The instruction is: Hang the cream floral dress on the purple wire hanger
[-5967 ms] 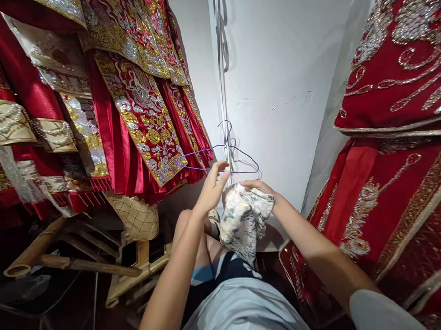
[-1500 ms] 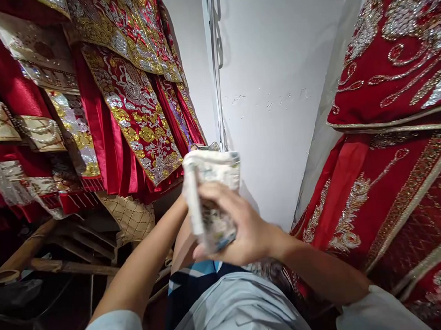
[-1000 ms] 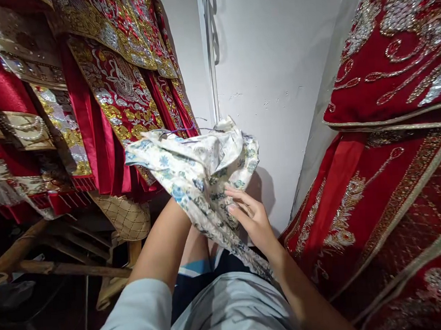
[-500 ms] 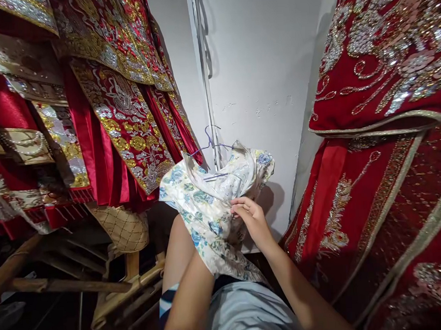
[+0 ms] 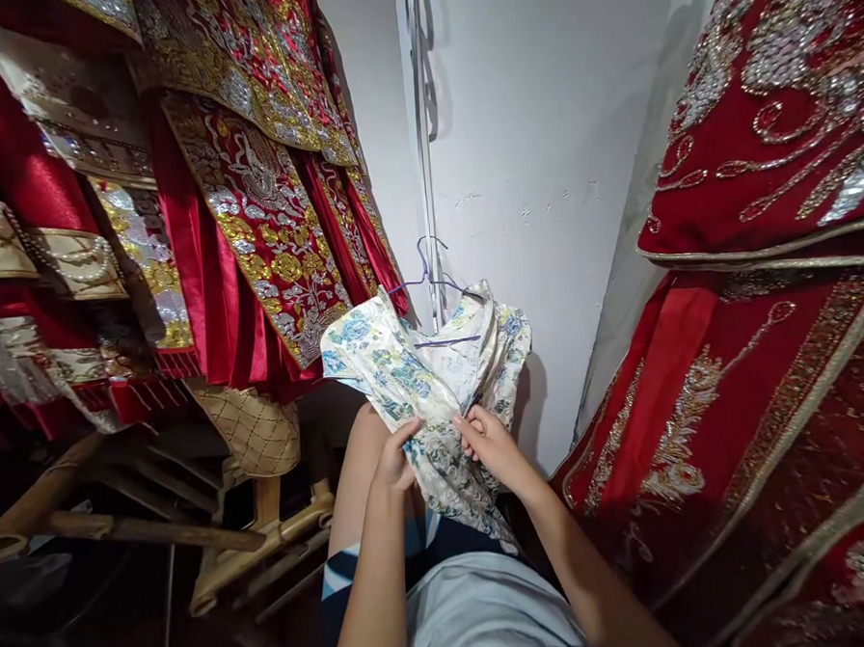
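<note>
A white blouse (image 5: 395,364) with blue and yellow flowers hangs in front of me on a thin purple hanger (image 5: 425,278). The hanger's lower bar shows through the open neckline, and its hook stands free in front of the wall. My left hand (image 5: 396,456) grips the blouse's left edge, thumb on top and fingers hidden behind the cloth. With thumb and fingers pinched, my right hand (image 5: 487,441) holds the blouse at the bottom of the V-neck, where the two front edges meet. The lower part of the blouse droops in folds toward my lap.
Red garments with gold and silver embroidery (image 5: 268,235) hang at the left. More beaded red garments (image 5: 779,189) hang close on the right. A bamboo chair (image 5: 153,531) stands at lower left. Behind the blouse is a pale wall (image 5: 524,145) with a vertical metal strip (image 5: 424,150).
My left hand has come out from beneath the blouse and now grips its left edge. The neckline's front edges lie closer together. My right hand keeps its pinch.
</note>
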Motion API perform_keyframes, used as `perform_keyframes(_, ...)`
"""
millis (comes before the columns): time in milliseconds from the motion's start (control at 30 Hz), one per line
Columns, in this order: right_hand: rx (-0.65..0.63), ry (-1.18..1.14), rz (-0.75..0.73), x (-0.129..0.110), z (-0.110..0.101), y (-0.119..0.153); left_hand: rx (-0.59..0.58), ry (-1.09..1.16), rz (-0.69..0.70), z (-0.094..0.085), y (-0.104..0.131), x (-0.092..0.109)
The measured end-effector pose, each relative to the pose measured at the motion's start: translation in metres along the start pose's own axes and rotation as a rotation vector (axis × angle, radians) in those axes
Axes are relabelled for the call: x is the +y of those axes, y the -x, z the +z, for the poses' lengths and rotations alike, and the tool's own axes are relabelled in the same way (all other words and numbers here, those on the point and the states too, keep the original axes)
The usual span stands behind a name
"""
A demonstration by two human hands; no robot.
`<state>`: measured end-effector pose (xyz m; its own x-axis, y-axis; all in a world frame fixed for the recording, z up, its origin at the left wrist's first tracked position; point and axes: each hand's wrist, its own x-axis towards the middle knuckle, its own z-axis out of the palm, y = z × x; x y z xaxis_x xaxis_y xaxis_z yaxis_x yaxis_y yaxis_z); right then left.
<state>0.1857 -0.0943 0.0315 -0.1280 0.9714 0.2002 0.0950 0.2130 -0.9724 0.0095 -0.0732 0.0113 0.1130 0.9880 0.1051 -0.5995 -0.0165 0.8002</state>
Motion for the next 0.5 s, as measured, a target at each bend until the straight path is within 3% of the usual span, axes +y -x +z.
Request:
perform_keyframes(100, -0.007, 0.019, -0.018, 0.002, -0.004, -0.001, -0.044, 0.028, -0.134, 0.006, -0.001, 0.001)
perform_keyframes(333, 0.043, -0.005, 0.035, 0.006, -0.01, -0.005, 0.013, 0.033, -0.118, 0.013, -0.004, -0.005)
perform_keyframes(400, 0.062, -0.012, 0.051, 0.009, -0.012, -0.007, 0.101, -0.034, -0.041, 0.011, -0.008, -0.013)
perform_keyframes(500, 0.108, -0.028, 0.074, 0.013, -0.017, -0.011, 0.371, -0.229, 0.204, 0.007, -0.012, -0.028)
